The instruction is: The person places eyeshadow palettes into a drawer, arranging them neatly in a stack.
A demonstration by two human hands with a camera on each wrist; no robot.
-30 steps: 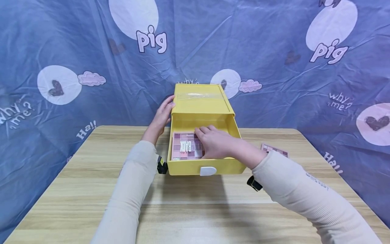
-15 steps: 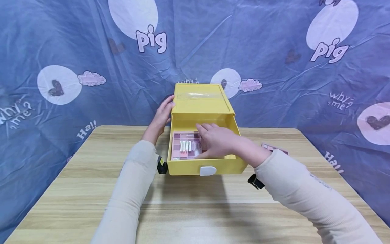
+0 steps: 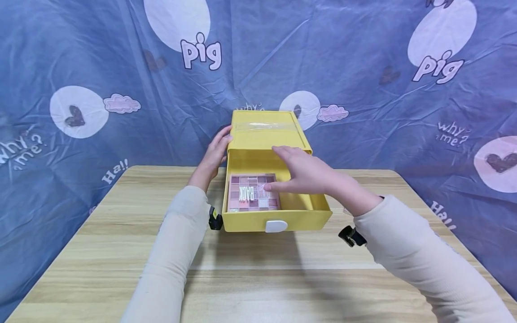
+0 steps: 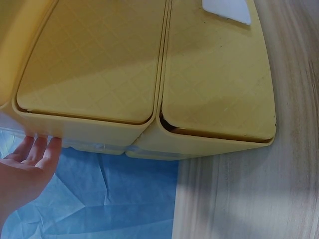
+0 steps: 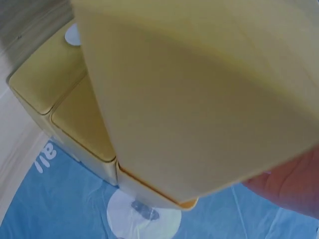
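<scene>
A yellow drawer cabinet (image 3: 262, 137) stands at the table's far side, its top drawer (image 3: 246, 221) pulled well out. Inside the drawer's left part lies a pink eyeshadow palette (image 3: 245, 204) with "BACK" lettering on its lid. My left hand (image 3: 211, 158) rests against the cabinet's left side; in the left wrist view its straight fingertips (image 4: 51, 149) touch that wall. Over the drawer's right part hovers my right hand (image 3: 308, 174), fingers extended and thumb spread, holding nothing. The thumb overlaps the palette's right edge in the head view. The right wrist view mostly shows the drawer's outer side (image 5: 189, 104).
Lower drawer fronts (image 4: 94, 64) are closed beneath the top one. A sliver of a second palette (image 3: 346, 211) shows on the wooden table (image 3: 258, 287) beside my right wrist, which hides the rest. A blue printed cloth (image 3: 169, 112) hangs right behind the cabinet.
My right hand has let go of the palette and lifted up and to the right, uncovering the palette in the drawer. My left hand has stayed against the cabinet.
</scene>
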